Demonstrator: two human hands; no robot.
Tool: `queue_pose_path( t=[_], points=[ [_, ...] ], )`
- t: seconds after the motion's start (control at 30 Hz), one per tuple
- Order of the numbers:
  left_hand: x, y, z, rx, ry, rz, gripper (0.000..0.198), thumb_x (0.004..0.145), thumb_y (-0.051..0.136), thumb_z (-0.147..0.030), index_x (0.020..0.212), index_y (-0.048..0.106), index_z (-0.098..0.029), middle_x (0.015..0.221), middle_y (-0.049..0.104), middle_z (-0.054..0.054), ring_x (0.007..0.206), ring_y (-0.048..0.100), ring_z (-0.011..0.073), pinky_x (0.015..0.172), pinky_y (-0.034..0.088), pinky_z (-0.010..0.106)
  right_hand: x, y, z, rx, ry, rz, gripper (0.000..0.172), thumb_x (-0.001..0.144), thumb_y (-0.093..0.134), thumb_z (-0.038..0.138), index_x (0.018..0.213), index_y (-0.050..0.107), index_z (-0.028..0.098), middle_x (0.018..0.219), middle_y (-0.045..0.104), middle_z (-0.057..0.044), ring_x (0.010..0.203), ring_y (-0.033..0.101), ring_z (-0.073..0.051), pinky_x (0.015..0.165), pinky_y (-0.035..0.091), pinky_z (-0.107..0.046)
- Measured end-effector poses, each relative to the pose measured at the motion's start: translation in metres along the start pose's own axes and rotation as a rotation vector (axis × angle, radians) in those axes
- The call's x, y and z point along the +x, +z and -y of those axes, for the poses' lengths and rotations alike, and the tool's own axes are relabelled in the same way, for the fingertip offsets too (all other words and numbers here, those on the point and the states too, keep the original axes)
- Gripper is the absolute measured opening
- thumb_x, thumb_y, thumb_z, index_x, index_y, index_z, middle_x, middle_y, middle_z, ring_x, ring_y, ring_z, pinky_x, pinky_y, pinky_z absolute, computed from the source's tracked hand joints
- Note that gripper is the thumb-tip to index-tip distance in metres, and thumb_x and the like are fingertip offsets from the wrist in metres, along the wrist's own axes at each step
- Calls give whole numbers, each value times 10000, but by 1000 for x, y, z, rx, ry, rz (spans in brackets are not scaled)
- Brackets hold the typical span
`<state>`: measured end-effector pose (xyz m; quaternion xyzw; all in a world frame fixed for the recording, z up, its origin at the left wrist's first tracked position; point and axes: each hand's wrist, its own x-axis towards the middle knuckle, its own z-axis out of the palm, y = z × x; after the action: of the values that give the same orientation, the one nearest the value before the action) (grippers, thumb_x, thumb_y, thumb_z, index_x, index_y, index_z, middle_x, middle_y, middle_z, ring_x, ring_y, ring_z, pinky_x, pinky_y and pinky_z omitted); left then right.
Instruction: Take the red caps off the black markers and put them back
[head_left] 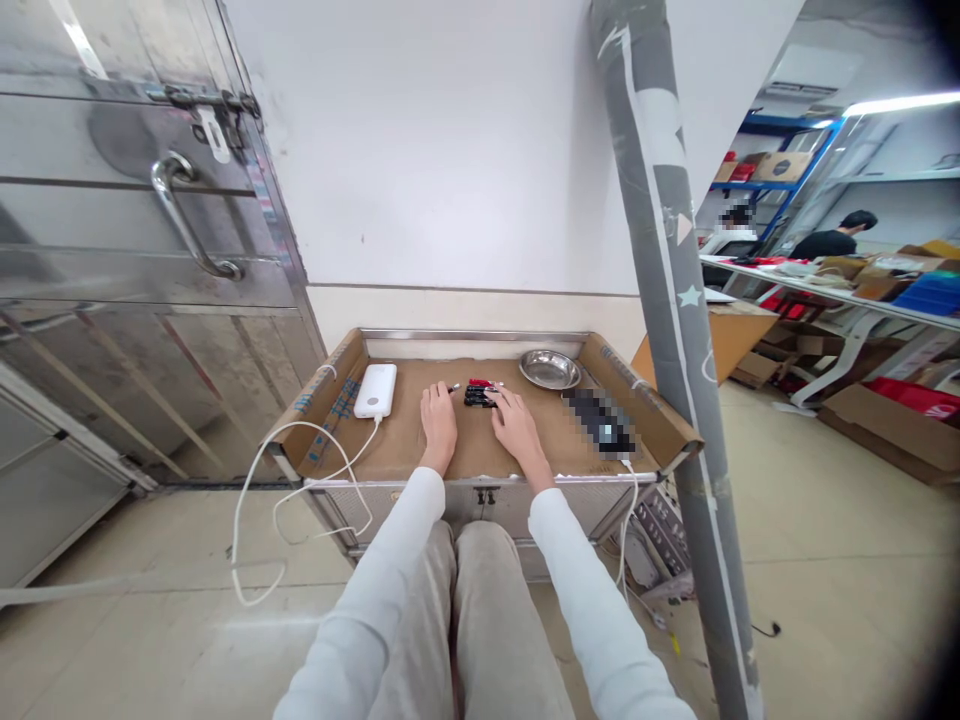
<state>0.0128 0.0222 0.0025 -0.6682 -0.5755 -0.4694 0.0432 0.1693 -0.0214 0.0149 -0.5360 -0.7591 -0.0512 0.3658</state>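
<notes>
My left hand (439,420) is closed over the cardboard-covered top, and a small dark pen-like piece (453,388) with a pale tip sticks out by its fingertips. Most of that piece is hidden by the fingers. To the right lies a row of several short black pen-like sticks (477,396), side by side, with red ones (480,382) at the far end of the row. My right hand (516,425) lies with fingers stretched out, its fingertips touching the right ends of the black sticks. Their exact kind is too small to make out.
A white power bank (376,390) with a white cable lies at the left. A round steel dish (550,369) stands at the back right, near a blurred dark device (600,420) with a cable. Raised cardboard sides (637,392) border the top. A grey wrapped pole (675,300) leans at right.
</notes>
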Motion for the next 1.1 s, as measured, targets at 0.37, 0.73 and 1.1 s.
queue_pose_path(
  t=[0.37,0.73,1.1],
  points=[
    [-2,9,1,-132,165,229,147,892,406,-106,918,531,-180,963,533,87,918,566,206,835,483,343,-3,12,-13,-220,102,17,246,889,407,152,1010,619,183,978,574,-113,944,495,-240,852,426,-371],
    [5,8,-3,-211,242,427,90,857,515,-119,841,564,-194,903,565,45,900,575,190,868,484,366,6,18,-17,-234,105,72,194,938,429,231,947,616,181,951,609,-103,921,522,-230,806,396,-343],
    [5,9,-2,-408,292,488,112,873,490,-128,916,569,-196,909,625,36,859,607,166,831,504,331,5,17,-15,-132,26,88,178,930,478,236,938,652,203,957,613,-80,904,539,-216,822,422,-331]
  ],
)
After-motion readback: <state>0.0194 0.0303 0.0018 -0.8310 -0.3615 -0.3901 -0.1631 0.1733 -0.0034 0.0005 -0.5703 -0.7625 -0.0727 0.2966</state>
